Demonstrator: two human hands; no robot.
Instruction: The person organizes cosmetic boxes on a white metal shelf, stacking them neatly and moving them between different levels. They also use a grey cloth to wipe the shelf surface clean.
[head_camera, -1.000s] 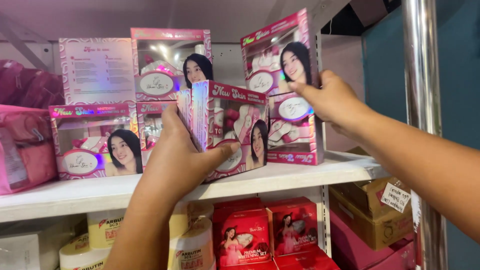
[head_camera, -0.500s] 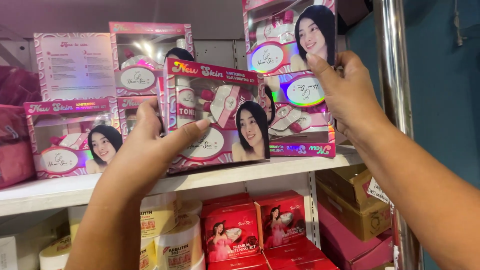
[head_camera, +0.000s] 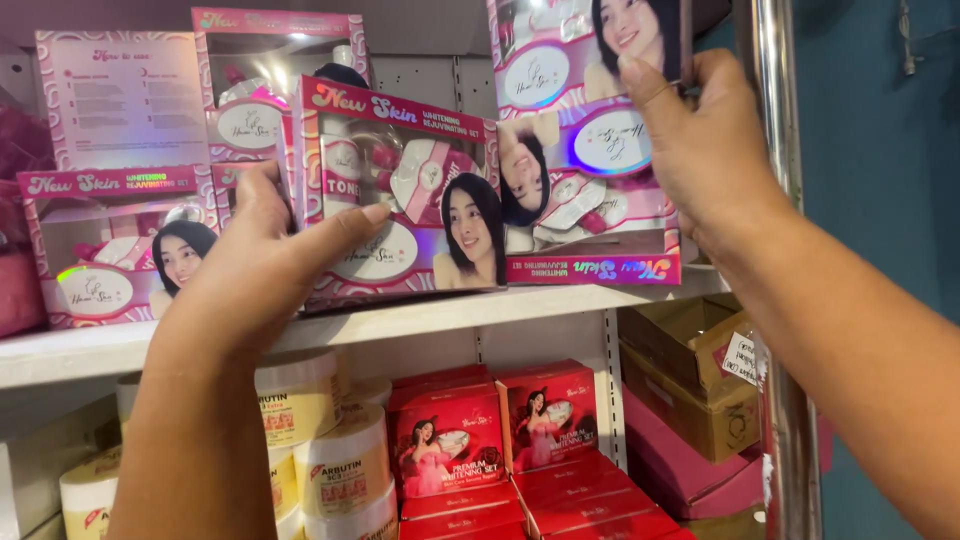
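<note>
Left hand (head_camera: 262, 268) is clamped on the pink window box (head_camera: 400, 190) at frame centre: thumb across its front, fingers behind its left edge. The box sits on the white shelf (head_camera: 560, 300), front face turned nearly square to me. A second ago it stood angled with its side panel showing; it has since swung round and closed up against the right-hand stack.

Right hand (head_camera: 700, 150), upper right of frame, grips the upper box (head_camera: 560, 55) of that stack, thumb on its front. Under it lies an upside-down box (head_camera: 600, 210). The upper box was tilted out a second ago; now it sits straighter over the lower one. The hands are well apart, each on its own box.

My reading: the centre box is close to lined up with the row.

Further left, more pink boxes (head_camera: 110, 245) in two tiers. Below the shelf, red boxes (head_camera: 450, 440) and cream jars (head_camera: 345, 465). A chrome pole (head_camera: 775, 120) runs down the right.
</note>
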